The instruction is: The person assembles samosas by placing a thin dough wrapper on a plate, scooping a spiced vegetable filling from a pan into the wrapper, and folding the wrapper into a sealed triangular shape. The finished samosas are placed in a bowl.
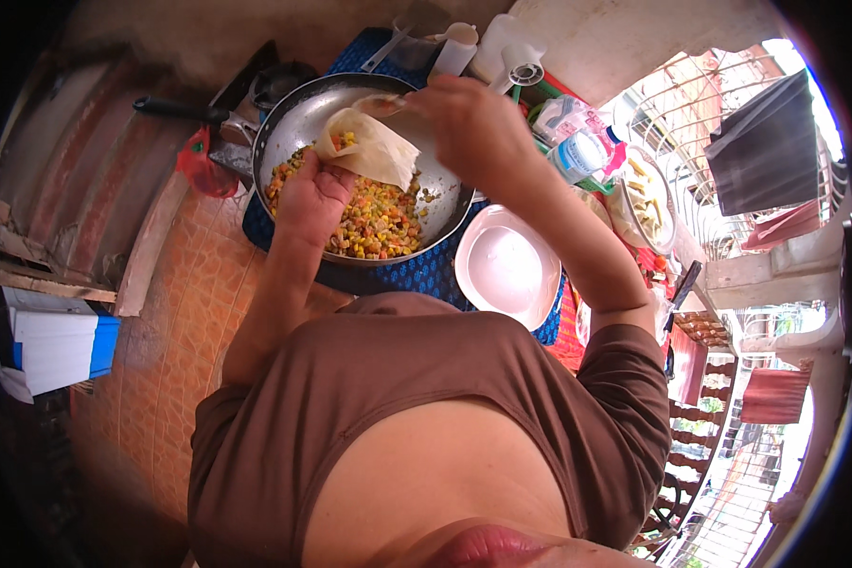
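Observation:
My left hand (pixel 314 197) is closed round a thin pale wrapper (pixel 381 150) rolled into a cone, with a little diced vegetable filling showing in its mouth. It is held over a wide metal wok (pixel 284 118). Inside the wok lies a heap of diced filling (pixel 379 225) in yellow, orange and green, mostly on the near side. Above the wok's far right part, my right hand (pixel 459 114) grips a spoon (pixel 381 104), its bowl pointing left near the far edge of the wrapper. The fingertips of this hand are partly blurred.
A pale square bowl (pixel 508 265) stands right of the wok on a blue patterned cloth (pixel 388 276). Farther right, a clear container (pixel 642 204) holds pale folded pieces beside a water bottle (pixel 577 156). A black pan handle (pixel 180 111) juts out leftward; a red plastic bag (pixel 205 166) hangs below it.

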Demonstrator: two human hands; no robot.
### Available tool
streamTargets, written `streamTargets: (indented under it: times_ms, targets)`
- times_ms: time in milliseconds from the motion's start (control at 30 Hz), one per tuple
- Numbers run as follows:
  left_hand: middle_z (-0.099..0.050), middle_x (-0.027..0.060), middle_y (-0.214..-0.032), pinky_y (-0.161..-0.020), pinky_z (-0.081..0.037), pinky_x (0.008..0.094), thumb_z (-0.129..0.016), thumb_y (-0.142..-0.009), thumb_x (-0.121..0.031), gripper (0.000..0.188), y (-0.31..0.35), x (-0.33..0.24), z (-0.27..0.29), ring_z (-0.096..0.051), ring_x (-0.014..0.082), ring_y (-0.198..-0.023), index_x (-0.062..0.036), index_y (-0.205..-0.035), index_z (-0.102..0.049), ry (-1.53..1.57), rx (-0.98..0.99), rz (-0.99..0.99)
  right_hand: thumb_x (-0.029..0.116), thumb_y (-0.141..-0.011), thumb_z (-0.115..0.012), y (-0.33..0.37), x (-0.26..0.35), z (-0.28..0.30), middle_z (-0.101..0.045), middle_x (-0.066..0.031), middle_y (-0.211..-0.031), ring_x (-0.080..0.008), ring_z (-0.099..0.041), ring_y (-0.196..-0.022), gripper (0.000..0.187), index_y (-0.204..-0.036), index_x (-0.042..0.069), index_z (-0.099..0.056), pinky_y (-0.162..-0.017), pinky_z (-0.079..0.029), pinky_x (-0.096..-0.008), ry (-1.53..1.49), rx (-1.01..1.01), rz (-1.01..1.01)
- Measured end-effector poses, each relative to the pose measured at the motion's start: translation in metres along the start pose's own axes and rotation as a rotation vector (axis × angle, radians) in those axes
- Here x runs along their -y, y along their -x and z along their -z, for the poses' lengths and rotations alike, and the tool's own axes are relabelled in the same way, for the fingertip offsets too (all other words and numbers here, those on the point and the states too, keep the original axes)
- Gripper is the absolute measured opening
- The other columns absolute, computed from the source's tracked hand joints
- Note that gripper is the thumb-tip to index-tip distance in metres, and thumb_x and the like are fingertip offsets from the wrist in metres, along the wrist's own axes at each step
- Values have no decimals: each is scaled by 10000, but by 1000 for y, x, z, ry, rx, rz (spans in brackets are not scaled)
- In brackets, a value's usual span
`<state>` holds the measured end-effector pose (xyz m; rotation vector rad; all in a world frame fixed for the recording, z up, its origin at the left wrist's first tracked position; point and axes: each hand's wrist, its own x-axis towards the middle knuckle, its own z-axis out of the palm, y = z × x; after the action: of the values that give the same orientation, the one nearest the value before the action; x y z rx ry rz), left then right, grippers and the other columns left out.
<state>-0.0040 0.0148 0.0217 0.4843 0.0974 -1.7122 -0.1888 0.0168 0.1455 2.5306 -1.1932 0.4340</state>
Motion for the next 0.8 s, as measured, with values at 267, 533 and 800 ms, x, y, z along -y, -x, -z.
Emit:
streamTargets:
  times_ms: [267, 533, 800]
  targets:
    - [-503, 185, -1298, -1082, -365, 447, -287, -1026, -226, 381, -28, -60, 49, -467, 285, -1238, 37, -1256, -439, 339, 613, 131, 23, -652, -570, 41, -25, -90, -676, -133, -844, -319, -649, -840, 336, -944, 120, -706, -744, -516, -421, -59, 650, -327]
    - [-472, 183, -1339, -1107, -320, 461, -299, -1024, -226, 381, 4, -41, 3, -427, 291, -1278, 40, -1258, -440, 35, -1, -154, 70, -693, -590, 59, -17, -103, -686, -130, -789, -304, -654, -769, 228, -875, 88, -726, -717, -506, -383, -673, 579, -291]
    - [-478, 183, -1334, -1109, -317, 461, -296, -1024, -244, 396, -8, -41, 3, -430, 292, -1275, 40, -1262, -436, -6, -28, -189, 60, -847, -596, 43, -47, -69, -663, -31, -743, -77, -591, -643, 184, -994, 21, -699, -568, -473, -221, -964, 763, -428]
